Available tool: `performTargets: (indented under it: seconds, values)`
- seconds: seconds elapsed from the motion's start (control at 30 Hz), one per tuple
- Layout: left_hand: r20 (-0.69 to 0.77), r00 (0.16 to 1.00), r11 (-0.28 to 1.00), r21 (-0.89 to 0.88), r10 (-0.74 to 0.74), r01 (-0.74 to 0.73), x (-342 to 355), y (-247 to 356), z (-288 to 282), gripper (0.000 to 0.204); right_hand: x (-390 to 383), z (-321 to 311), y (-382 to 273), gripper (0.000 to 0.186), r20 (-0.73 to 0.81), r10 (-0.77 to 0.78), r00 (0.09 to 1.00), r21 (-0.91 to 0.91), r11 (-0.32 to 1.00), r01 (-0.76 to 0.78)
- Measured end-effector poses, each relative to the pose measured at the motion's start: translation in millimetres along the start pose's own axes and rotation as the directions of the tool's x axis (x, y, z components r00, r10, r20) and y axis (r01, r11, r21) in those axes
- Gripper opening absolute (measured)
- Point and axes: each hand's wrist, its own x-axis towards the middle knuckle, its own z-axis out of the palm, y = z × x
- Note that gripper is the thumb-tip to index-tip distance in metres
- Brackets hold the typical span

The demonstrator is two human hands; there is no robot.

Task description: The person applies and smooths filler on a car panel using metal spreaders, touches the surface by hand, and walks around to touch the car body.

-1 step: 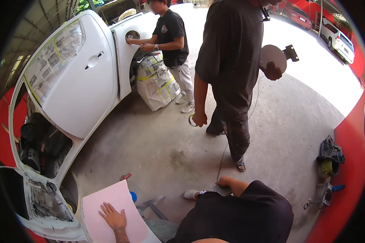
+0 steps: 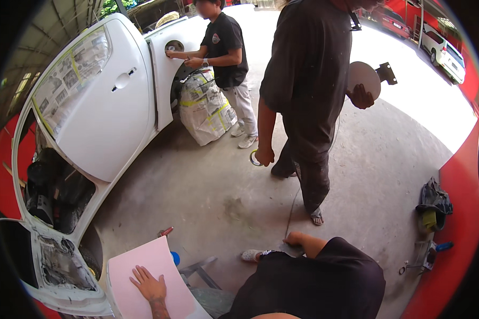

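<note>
My left hand (image 2: 149, 287) lies flat and open, fingers apart, on a pink panel (image 2: 133, 255) with a pale edge at the lower left. My right forearm comes out of a black sleeve at lower center, and my right hand (image 2: 294, 238) has its fingers bent down at the end of a thin cable (image 2: 294, 196); what it holds, if anything, is too small to make out. A red-handled tool (image 2: 166, 232) and a blue round object (image 2: 175, 258) are just behind the panel, beside a grey metal frame (image 2: 202, 266).
A white pickup body (image 2: 104, 127) stands left. One co-worker (image 2: 223, 58) works at its side beside a paper-covered wheel (image 2: 205, 117). Another (image 2: 303, 80) stands ahead, holding a round plate (image 2: 364, 77) and a tape roll (image 2: 254, 158). A red wall (image 2: 457, 181) and bundled gear (image 2: 434, 204) are right.
The nearer standing co-worker has shifted slightly to the right, along with the round plate and tape roll. My hands look unmoved.
</note>
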Motion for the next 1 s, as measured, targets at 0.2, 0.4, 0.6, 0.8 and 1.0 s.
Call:
performTargets:
  seconds: [0.2, 0.4, 0.6, 0.8, 1.0]
  values:
    - [-0.008, 1.000, 1.000, -0.014, 0.002, -0.002, -4.2, -3.9, 3.7, 0.089, -1.2, -2.2, -9.8, 0.056, -0.011, -0.079, 0.997, -0.032, 0.996, 0.079]
    - [-0.023, 0.999, 0.999, -0.017, 0.029, -0.030, -20.3, -2.3, 13.2, 0.087, -13.5, -7.4, -19.6, 0.055, 0.013, -0.006, 1.000, -0.016, 1.000, 0.006]
    - [-0.050, 0.997, 0.998, 0.007, 0.059, -0.059, -63.9, 6.2, 16.3, 0.086, 5.5, -6.5, -28.6, 0.053, 0.088, -0.235, 0.968, -0.203, 0.947, 0.249]
    - [-0.036, 0.998, 0.998, 0.022, 0.059, -0.058, -108.1, 18.2, 11.3, 0.086, 14.2, -10.1, -50.4, 0.053, 0.090, -0.110, 0.990, -0.111, 0.987, 0.120]
    - [-0.006, 0.998, 0.998, 0.014, 0.055, -0.055, -146.6, 25.7, 10.8, 0.087, 14.9, -18.0, -64.6, 0.054, 0.172, -0.126, 0.977, -0.136, 0.979, 0.151]
